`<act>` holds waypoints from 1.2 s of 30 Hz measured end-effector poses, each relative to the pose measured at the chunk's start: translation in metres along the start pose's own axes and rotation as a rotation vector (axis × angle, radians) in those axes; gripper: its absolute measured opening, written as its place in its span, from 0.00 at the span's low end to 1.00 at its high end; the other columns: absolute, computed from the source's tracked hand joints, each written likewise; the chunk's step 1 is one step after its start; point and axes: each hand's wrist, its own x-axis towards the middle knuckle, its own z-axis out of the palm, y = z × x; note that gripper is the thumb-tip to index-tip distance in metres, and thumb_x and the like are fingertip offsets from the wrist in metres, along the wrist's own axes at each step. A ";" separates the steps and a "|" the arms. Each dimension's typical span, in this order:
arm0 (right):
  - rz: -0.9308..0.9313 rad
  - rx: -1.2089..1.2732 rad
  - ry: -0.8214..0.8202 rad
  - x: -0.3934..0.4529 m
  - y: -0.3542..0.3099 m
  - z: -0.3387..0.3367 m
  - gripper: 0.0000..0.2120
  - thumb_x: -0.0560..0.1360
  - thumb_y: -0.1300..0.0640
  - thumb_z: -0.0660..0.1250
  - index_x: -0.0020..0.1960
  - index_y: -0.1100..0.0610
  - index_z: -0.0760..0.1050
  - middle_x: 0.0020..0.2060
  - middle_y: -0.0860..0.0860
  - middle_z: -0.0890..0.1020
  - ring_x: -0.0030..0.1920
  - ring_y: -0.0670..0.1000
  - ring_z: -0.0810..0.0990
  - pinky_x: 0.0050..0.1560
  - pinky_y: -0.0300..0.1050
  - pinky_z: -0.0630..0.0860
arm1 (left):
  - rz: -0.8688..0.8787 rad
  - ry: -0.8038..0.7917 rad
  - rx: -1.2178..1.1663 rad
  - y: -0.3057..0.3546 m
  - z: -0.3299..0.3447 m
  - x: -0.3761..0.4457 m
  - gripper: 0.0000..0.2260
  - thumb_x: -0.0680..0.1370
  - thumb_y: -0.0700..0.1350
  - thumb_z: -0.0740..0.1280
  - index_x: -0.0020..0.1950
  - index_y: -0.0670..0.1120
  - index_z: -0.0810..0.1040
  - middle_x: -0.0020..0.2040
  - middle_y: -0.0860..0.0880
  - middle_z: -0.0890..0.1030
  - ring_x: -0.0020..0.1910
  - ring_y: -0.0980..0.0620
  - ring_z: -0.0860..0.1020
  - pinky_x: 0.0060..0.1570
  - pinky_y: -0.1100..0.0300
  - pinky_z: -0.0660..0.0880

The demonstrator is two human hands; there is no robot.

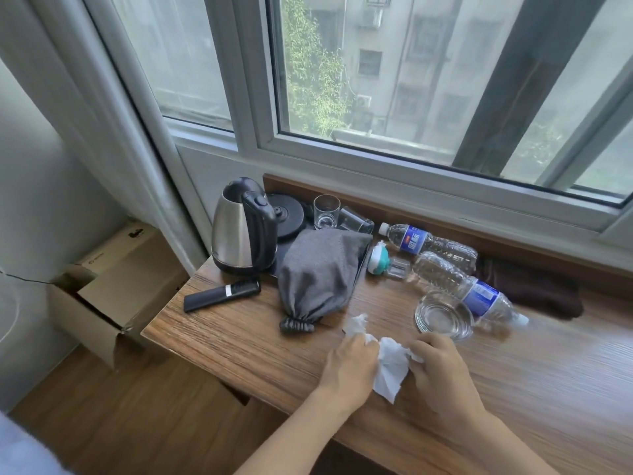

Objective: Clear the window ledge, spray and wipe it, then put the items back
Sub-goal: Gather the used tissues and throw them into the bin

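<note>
Here both hands meet at about six o'clock on the wooden window ledge (239, 341), the left hand (349, 366) and the right hand (442, 368) each closed in a pinching grip on one white paper tissue (390, 366), which hangs bunched between them just above the wood; a loose corner of it pokes up past the left knuckles. Judging by the crumpled sheet, the step in hand is readying it for wiping: fold it into a flat pad so the whole face presses on the grain, not a ragged edge. Outward, a clear glass dish (443, 315) sits just beyond the right hand at one o'clock, with two water bottles (445, 265) lying on their sides behind it and a small spray bottle (383, 260) at twelve. A grey drawstring pouch (318, 272) lies at eleven o'clock, a black remote (222, 293) at ten, and a steel kettle (239, 231) farther back beside two glasses (327, 211). The ledge is not yet cleared, so any wipe now should stay on the bare near strip, with strokes kept away from the dish.
</note>
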 end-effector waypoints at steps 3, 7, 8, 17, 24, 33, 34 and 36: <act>-0.016 -0.021 0.037 -0.006 0.008 -0.008 0.14 0.67 0.74 0.78 0.46 0.58 0.85 0.45 0.49 0.79 0.47 0.54 0.77 0.45 0.44 0.74 | 0.045 -0.030 0.017 0.015 0.000 0.006 0.07 0.81 0.43 0.65 0.59 0.44 0.77 0.58 0.44 0.76 0.58 0.42 0.76 0.49 0.47 0.77; -0.011 -0.054 -0.014 -0.014 0.023 -0.008 0.15 0.65 0.75 0.76 0.42 0.57 0.81 0.44 0.48 0.75 0.45 0.55 0.75 0.38 0.47 0.77 | 0.102 0.288 0.033 -0.005 -0.022 -0.012 0.11 0.77 0.47 0.70 0.59 0.50 0.80 0.52 0.51 0.78 0.50 0.49 0.78 0.44 0.54 0.79; -0.016 -0.058 -0.030 -0.016 0.026 -0.007 0.16 0.64 0.75 0.76 0.42 0.56 0.81 0.44 0.47 0.74 0.45 0.54 0.74 0.37 0.47 0.77 | 0.047 0.379 0.005 -0.015 -0.028 -0.019 0.11 0.77 0.47 0.70 0.59 0.50 0.80 0.51 0.52 0.78 0.49 0.50 0.77 0.45 0.54 0.79; -0.054 -0.023 -0.115 -0.023 0.038 -0.005 0.19 0.65 0.72 0.74 0.48 0.52 0.82 0.49 0.47 0.74 0.50 0.54 0.74 0.45 0.48 0.77 | -0.720 0.191 -0.230 -0.088 -0.054 -0.010 0.34 0.70 0.67 0.73 0.65 0.45 0.73 0.59 0.46 0.81 0.63 0.40 0.76 0.57 0.47 0.76; -0.081 -0.030 -0.178 -0.025 0.023 -0.021 0.30 0.67 0.62 0.63 0.68 0.45 0.75 0.64 0.51 0.75 0.61 0.56 0.72 0.57 0.52 0.74 | -0.682 0.312 -0.417 -0.090 -0.086 0.010 0.12 0.70 0.52 0.75 0.44 0.46 0.78 0.42 0.46 0.82 0.48 0.39 0.80 0.42 0.52 0.76; -0.156 -0.061 -0.187 -0.011 0.004 -0.030 0.30 0.69 0.45 0.64 0.71 0.46 0.76 0.66 0.50 0.76 0.64 0.56 0.74 0.57 0.53 0.75 | -0.608 0.247 -0.301 -0.086 -0.160 0.042 0.11 0.68 0.53 0.78 0.45 0.49 0.83 0.41 0.47 0.84 0.44 0.47 0.81 0.35 0.59 0.69; -0.155 -0.055 -0.183 -0.010 0.006 -0.030 0.29 0.69 0.46 0.64 0.71 0.46 0.77 0.66 0.49 0.76 0.64 0.56 0.74 0.57 0.53 0.75 | -0.611 0.237 -0.297 -0.086 -0.161 0.042 0.12 0.68 0.52 0.78 0.46 0.49 0.83 0.41 0.48 0.84 0.44 0.47 0.81 0.35 0.59 0.69; -0.140 -0.056 -0.186 -0.010 0.011 -0.030 0.29 0.70 0.47 0.66 0.71 0.47 0.77 0.66 0.49 0.76 0.63 0.56 0.75 0.57 0.53 0.76 | -0.607 0.240 -0.278 -0.086 -0.159 0.039 0.12 0.69 0.53 0.77 0.46 0.48 0.82 0.41 0.47 0.83 0.45 0.46 0.80 0.34 0.59 0.69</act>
